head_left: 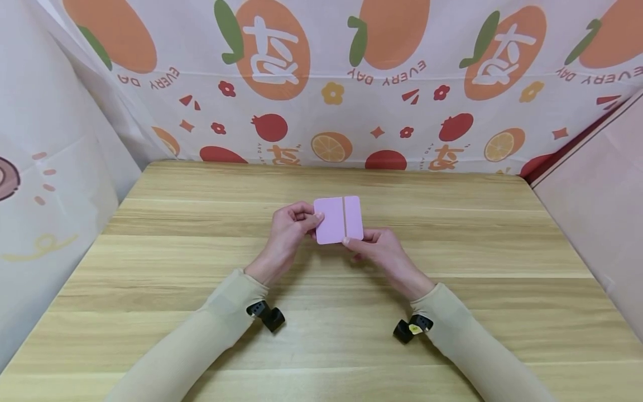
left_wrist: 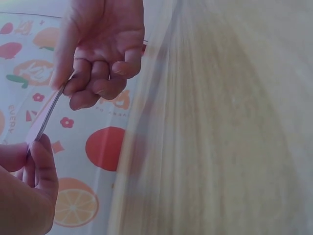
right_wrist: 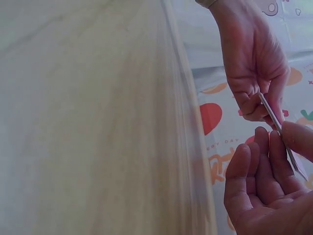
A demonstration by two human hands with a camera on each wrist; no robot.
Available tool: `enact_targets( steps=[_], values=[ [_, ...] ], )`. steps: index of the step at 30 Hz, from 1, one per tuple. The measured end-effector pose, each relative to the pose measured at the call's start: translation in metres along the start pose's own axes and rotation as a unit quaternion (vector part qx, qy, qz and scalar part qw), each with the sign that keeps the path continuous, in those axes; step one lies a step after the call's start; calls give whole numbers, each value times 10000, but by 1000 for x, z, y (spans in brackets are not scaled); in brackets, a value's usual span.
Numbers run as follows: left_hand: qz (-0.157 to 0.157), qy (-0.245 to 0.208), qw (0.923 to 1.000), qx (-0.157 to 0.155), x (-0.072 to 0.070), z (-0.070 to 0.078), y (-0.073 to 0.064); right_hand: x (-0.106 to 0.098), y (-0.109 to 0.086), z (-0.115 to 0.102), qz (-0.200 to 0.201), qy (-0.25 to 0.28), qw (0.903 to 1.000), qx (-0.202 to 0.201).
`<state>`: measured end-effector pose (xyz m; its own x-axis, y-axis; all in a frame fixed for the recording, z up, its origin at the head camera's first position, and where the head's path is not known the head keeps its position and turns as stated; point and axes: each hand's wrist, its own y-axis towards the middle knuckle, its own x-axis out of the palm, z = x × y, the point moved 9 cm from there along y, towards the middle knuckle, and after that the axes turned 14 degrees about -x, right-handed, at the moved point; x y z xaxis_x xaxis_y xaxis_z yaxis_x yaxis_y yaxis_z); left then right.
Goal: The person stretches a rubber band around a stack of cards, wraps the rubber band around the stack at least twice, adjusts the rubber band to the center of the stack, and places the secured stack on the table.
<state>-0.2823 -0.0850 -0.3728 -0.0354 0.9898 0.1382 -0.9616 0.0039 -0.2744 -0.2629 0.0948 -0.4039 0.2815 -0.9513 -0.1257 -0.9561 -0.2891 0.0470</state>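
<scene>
Pink square (head_left: 329, 223) held over the desk (head_left: 321, 340)

I see a big fruit cloth (head_left: 351, 111) hanging behind the desk's far edge. The left hand (head_left: 288, 233) pinches the square's left side, thumb on top. The right hand (head_left: 388, 254) pinches its near edge, close to the right corner. The square is in the air, a bit in from the middle of the desk's far edge. A thin brown line (head_left: 344, 216) crosses it, nearer its right side.

The flat, round-cornered square (head_left: 330, 220) in my grip is lilac-pink, crossed by one straight brown stripe (head_left: 344, 215) toward its 3 o'clock. My long fabric sleeves (head_left: 201, 329) are beige, the wooden tabletop (head_left: 331, 346) streaked tan; at 12 o'clock, white cloth (head_left: 201, 33) carries orange fruit (head_left: 397, 33) and red flowers (head_left: 441, 92).
</scene>
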Motion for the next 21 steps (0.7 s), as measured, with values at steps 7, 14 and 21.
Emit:
enact_targets(
  steps=[7, 14, 21],
  values=[
    [-88, 122, 9999, -56, 0, 0, 1, -1, 1, 0, -110, -91, 9999, 47],
    [-420, 406, 9983, -49, 8, 1, 0, -12, 4, -11, -108, -233, 9997, -57],
    [-548, 551, 9968, -169, 13, -1, -3, -28, 10, -32, 293, -202, 9957, -860]
  ],
)
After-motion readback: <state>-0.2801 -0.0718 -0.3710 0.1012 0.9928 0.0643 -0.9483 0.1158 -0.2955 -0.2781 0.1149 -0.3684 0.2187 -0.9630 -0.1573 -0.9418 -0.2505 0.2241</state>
